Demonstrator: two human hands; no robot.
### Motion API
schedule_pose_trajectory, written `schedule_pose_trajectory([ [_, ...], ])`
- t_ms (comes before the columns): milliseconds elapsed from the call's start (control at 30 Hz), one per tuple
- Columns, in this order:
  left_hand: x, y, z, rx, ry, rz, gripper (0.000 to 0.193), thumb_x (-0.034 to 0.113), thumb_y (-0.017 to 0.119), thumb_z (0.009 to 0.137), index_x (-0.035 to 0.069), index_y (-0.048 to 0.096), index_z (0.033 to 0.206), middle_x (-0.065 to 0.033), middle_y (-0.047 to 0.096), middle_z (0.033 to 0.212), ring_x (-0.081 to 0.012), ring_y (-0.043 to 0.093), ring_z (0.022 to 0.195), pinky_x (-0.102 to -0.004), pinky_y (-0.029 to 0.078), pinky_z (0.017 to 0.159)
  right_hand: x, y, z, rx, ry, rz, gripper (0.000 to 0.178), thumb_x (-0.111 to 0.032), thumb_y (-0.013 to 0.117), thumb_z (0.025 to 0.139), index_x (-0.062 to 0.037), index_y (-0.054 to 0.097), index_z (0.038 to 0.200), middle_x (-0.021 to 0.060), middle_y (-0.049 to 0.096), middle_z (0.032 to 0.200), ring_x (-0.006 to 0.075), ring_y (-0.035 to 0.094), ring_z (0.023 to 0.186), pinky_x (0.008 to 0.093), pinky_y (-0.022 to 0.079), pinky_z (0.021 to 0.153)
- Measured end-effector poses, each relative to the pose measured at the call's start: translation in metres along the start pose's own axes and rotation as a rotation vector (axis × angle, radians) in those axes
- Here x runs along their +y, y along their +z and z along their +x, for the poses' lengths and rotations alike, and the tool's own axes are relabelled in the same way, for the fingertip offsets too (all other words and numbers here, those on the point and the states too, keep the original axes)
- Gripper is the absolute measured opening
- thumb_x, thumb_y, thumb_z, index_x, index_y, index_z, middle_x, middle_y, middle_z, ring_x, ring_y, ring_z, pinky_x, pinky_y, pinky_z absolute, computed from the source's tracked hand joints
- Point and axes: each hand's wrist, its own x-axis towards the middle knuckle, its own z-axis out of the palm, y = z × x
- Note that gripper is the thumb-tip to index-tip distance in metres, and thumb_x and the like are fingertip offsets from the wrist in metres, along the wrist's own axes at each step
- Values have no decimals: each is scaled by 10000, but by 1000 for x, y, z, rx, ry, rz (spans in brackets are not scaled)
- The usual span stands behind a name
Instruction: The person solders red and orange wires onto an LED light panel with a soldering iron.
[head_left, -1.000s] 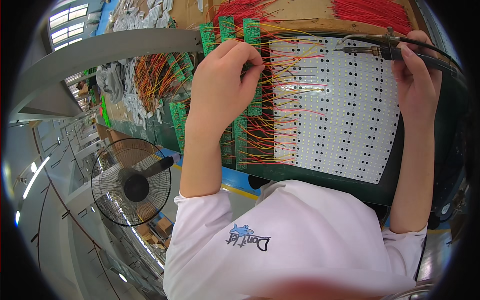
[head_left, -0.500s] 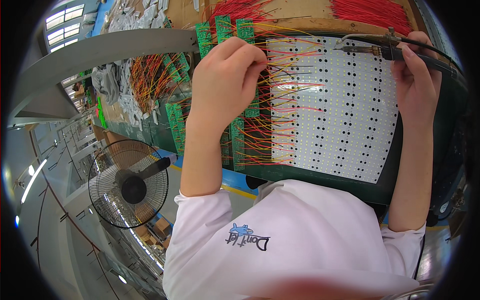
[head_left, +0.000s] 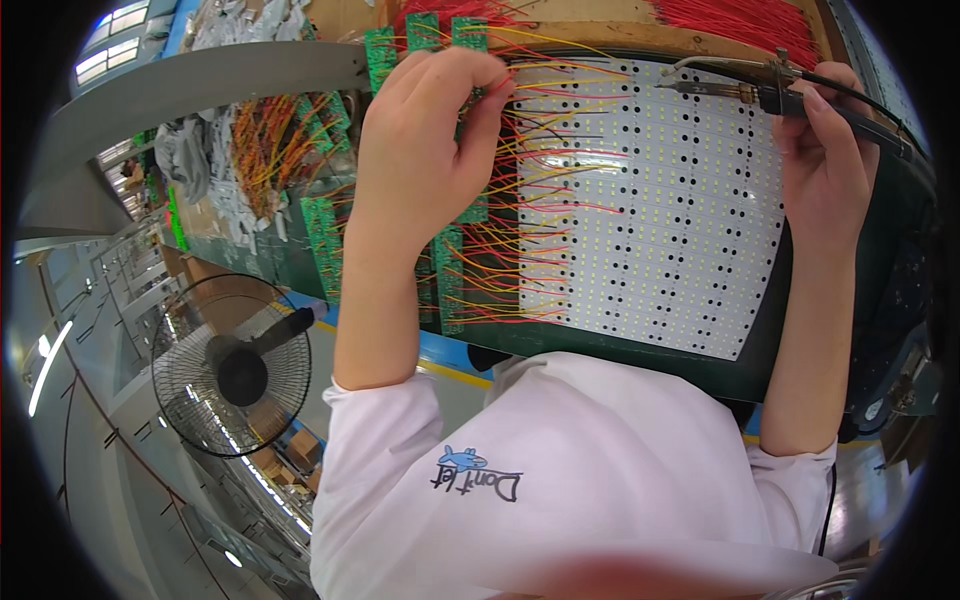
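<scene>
**Iron tip and pinched fingers face off across the white panel**

And here we are, over the dark green worktop (head_left: pixel 660 366): the left hand (head_left: pixel 430 140) is up at the panel's left, thumb and forefinger pressed together among the red and yellow wires (head_left: pixel 505 150). It looks like a pinch on wire, though I can't make out which strand from here. Over on the other side, the right hand (head_left: pixel 830 165) is curled around the soldering iron (head_left: pixel 772 99), pen-style, just by the panel's upper right edge.

Now look at the line! The iron's long axis runs nearly level, its tip aimed straight left, toward the pinching fingers. That tip sits between the two hands, over the upper part of the white dotted panel (head_left: pixel 680 220); touching it or not, I can't tell. From the green circuit boards (head_left: pixel 449 275), the loose wires reach rightward over the panel's left part, their free ends facing the iron. The left hand is nearer those wires.
</scene>
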Motion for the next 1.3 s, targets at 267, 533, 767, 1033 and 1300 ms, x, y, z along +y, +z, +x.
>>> schedule_pose_trajectory([
  [267,15,29,15,-63,58,-136,116,-2,706,857,48,719,961,-82,705,842,-244,677,704,-323,534,641,-8,29,-5,219,-147,-64,245,34,641,873,7,611,1114,44,637,898,81,625,724,196,541,666],
  [533,11,46,14,-23,1,-76,104,1,705,852,51,702,943,-77,698,850,-250,675,708,-328,528,623,-10,31,-9,51,-45,-120,278,24,698,867,-13,595,1122,36,674,886,59,619,676,177,542,587],
  [767,18,44,14,-27,-9,-40,133,2,700,845,89,695,945,-60,676,849,-269,662,703,-349,524,610,-8,34,-7,109,-61,-210,267,14,694,880,-14,576,1118,57,662,894,71,613,686,174,490,558],
  [1033,8,42,11,15,40,-117,229,-13,666,755,65,671,970,-87,628,866,-307,648,775,-396,529,661,-8,36,-5,36,-53,-216,257,-10,692,884,1,550,1097,87,635,889,100,581,674,200,459,565],
  [1300,7,43,11,0,54,-104,238,-24,645,759,62,664,980,-93,615,854,-317,649,774,-401,529,663,-5,36,-5,-25,-90,-264,252,-48,726,863,-1,565,1051,93,643,860,102,564,633,212,448,545],
])
